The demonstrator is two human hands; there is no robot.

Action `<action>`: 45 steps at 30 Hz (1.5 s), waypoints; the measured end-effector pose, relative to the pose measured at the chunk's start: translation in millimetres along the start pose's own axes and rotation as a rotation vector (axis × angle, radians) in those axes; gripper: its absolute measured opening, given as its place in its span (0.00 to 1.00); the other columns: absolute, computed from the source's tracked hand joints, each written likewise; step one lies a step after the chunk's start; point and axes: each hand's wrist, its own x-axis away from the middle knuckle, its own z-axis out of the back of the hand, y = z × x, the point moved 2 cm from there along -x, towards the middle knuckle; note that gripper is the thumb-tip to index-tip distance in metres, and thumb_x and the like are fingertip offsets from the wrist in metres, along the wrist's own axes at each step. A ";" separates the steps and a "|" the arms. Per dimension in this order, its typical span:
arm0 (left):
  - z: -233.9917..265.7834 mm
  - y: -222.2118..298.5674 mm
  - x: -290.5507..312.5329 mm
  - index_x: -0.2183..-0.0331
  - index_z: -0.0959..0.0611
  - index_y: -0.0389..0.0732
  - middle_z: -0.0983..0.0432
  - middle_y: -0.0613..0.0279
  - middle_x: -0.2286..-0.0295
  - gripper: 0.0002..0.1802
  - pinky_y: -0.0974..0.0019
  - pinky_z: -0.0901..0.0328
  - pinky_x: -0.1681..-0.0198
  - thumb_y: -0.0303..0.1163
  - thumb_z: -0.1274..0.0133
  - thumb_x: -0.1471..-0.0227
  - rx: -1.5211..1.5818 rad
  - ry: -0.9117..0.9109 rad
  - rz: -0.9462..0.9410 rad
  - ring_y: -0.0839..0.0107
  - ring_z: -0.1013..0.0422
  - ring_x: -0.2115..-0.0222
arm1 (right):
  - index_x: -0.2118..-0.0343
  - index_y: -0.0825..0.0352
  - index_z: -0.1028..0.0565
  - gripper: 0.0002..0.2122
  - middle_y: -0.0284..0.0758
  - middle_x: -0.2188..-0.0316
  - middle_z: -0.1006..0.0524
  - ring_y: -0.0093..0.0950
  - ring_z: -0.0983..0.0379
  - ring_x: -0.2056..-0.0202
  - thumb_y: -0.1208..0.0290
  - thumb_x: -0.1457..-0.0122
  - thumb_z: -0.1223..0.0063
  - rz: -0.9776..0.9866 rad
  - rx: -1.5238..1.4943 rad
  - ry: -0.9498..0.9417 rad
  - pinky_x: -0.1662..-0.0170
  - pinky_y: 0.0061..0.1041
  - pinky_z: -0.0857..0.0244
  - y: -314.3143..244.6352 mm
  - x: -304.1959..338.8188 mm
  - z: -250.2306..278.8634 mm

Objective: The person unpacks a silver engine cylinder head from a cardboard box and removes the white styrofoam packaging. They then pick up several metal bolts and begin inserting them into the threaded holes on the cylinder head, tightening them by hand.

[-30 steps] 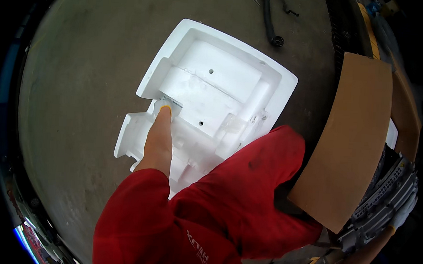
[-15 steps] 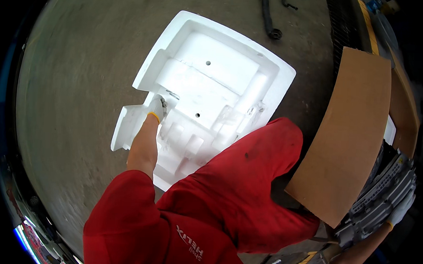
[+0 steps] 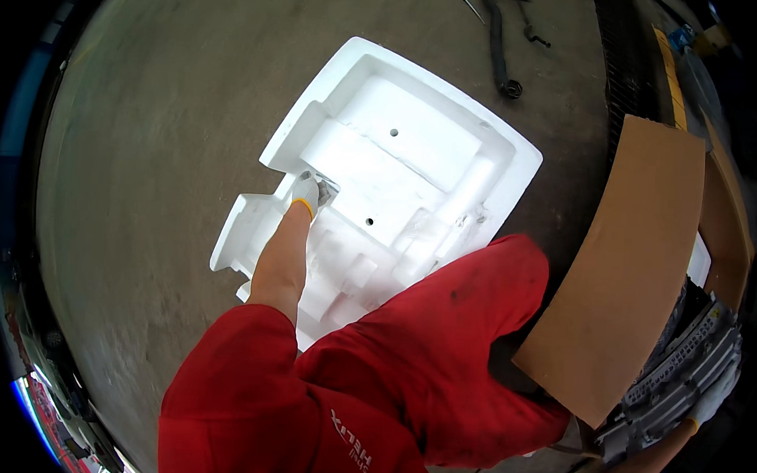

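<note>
left hand (image 3: 306, 195): mine, gloved, reaching down from the red sleeve (image 3: 234, 383) onto the left-centre of the foam. Fingertips are pressed on an inner ledge, but I can't tell from up here if they're curled round it or just resting.
styrofoam packing insert (image 3: 417, 144): big white moulded piece, lying flat on the concrete floor (image 3: 162, 122), recesses facing up, middle of the view, stretching far-right.
red trouser leg (image 3: 441, 343): my knee overlaps the near corner of the foam.
hose (image 3: 498, 46): dark, far off on the floor, well apart from the foam.
cardboard sheet (image 3: 634, 258): right side, leaning over other stuff.
right hand (image 3: 712, 400): gloved, far right edge, on a grey slotted panel (image 3: 680, 364); grip not readable.
risk: honestly, that foam is brittle. A one-handed pinch on a thin ledge could snap it, and the knee could crush the corner.
</note>
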 end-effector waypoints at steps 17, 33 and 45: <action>-1.5 -9.0 -55.8 0.49 0.15 0.43 0.14 0.53 0.56 0.19 0.55 0.24 0.55 0.36 0.55 0.34 -2.214 -0.186 -0.523 0.54 0.18 0.57 | 0.25 0.63 0.40 0.28 0.40 0.23 0.46 0.37 0.52 0.24 0.55 0.22 0.70 0.037 0.039 0.050 0.24 0.33 0.57 20.0 -2.5 -0.2; 62.7 6.5 -104.5 0.65 0.11 0.41 0.14 0.51 0.65 0.19 0.56 0.27 0.60 0.42 0.51 0.44 -1.090 0.089 -0.119 0.61 0.18 0.66 | 0.27 0.64 0.38 0.27 0.41 0.24 0.45 0.37 0.50 0.24 0.55 0.22 0.68 0.080 -0.056 0.013 0.24 0.32 0.56 8.3 -19.2 -48.9; -58.5 2.6 -27.5 0.56 0.10 0.49 0.16 0.56 0.51 0.19 0.53 0.26 0.50 0.42 0.49 0.45 -2.185 -0.157 -0.355 0.55 0.19 0.52 | 0.28 0.67 0.37 0.27 0.40 0.25 0.40 0.37 0.45 0.27 0.55 0.23 0.62 0.117 0.145 0.203 0.26 0.33 0.50 18.2 7.7 19.3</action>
